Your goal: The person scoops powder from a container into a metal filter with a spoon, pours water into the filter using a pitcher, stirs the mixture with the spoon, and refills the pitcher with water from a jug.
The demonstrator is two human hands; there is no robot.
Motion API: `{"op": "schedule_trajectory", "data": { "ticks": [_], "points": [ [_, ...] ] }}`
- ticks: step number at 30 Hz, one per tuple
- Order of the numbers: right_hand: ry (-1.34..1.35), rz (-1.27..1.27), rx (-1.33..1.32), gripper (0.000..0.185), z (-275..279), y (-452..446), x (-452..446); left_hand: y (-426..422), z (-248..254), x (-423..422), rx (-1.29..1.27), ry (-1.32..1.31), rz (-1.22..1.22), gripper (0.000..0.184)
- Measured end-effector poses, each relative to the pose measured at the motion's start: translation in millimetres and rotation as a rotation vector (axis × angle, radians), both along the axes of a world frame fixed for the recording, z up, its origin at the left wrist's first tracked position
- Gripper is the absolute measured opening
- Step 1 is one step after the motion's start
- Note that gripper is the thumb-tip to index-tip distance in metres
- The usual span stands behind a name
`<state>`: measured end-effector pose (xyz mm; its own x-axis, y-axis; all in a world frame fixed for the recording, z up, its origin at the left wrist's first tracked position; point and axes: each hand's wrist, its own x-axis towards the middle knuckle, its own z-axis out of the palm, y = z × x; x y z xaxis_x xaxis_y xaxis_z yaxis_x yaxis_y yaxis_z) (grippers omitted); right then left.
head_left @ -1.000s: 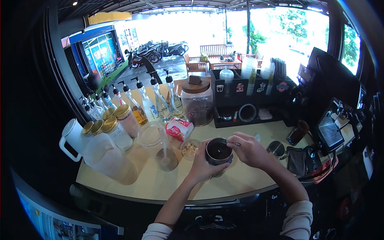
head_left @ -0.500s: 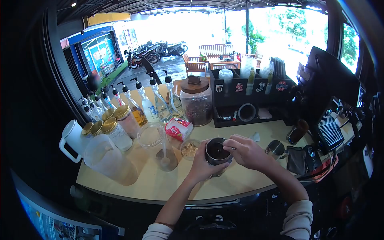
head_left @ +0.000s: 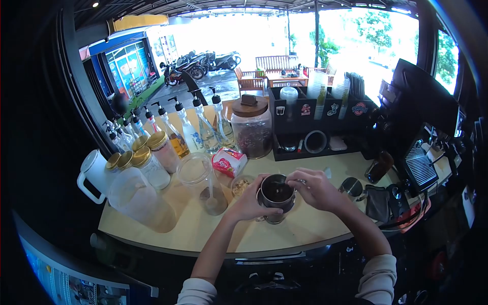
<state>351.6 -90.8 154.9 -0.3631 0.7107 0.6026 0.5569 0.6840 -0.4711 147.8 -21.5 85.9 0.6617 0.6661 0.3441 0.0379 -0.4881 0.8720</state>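
Observation:
My left hand (head_left: 252,202) is wrapped around the side of a round metal cup (head_left: 274,204). Something dark lies inside the cup, and its open top faces up. Beneath the cup shows a glass mug (head_left: 275,219), partly covered by my fingers. At the cup's right rim, my right hand (head_left: 316,189) is closed in a pinch over the opening; what it pinches is too small to name. Just left of my left hand sits a small clear bowl of pale brown bits (head_left: 241,184), partly hidden by that hand.
Left on the counter (head_left: 198,239) stand a frosted pitcher (head_left: 133,195), a clear container with a scoop (head_left: 209,195), gold-lidded jars (head_left: 147,170) and pump bottles (head_left: 195,134). Behind are a red-and-white packet (head_left: 230,161), a wooden-lidded jar (head_left: 251,133) and a black cup organizer (head_left: 325,129). Right is a metal pitcher (head_left: 351,187).
The view has shifted slightly. The cup's opening faces the camera a little more, and my left thumb lies lower along its front. My right hand stays pinched at the right rim.

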Motion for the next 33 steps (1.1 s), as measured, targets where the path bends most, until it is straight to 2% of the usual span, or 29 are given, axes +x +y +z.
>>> {"op": "schedule_trajectory", "data": {
  "ticks": [2, 5, 7, 11, 13, 16, 24, 27, 30, 33],
  "points": [
    [0.027, 0.039, -0.025, 0.006, 0, -3, 0, 0, 1, -1, 0.015, 0.024, -0.036, 0.091],
    [0.016, -0.02, -0.051, 0.006, 0, 0, 1, -12, -4, 3, 0.133, -0.022, 0.042, 0.091],
    [0.021, 0.007, -0.043, 0.006, 0, -2, -1, -25, 1, 10, 0.241, -0.034, 0.252, 0.09],
    [0.0, -0.024, -0.002, 0.007, 2, 1, -1, -31, -1, 17, 0.257, -0.054, 0.37, 0.091],
    [0.019, 0.008, -0.001, 0.006, -4, 2, -2, -26, -1, 16, 0.191, 0.0, 0.329, 0.093],
    [0.029, 0.01, -0.01, 0.006, -1, 1, -1, -25, 3, 9, 0.069, -0.06, 0.237, 0.096],
    [-0.004, 0.037, -0.053, 0.009, 1, -1, -1, -7, 1, -2, 0.018, -0.056, 0.054, 0.098],
    [0.014, -0.002, 0.004, 0.007, 0, 3, 0, -4, -2, -4, 0.013, -0.082, -0.003, 0.097],
    [0.033, 0.077, -0.068, 0.007, 0, 3, 0, -2, -3, -4, 0.018, -0.089, -0.025, 0.097],
    [-0.044, 0.01, 0.031, 0.007, 1, 5, 1, -4, -4, -4, 0.021, -0.089, -0.024, 0.097]
  ]
}}
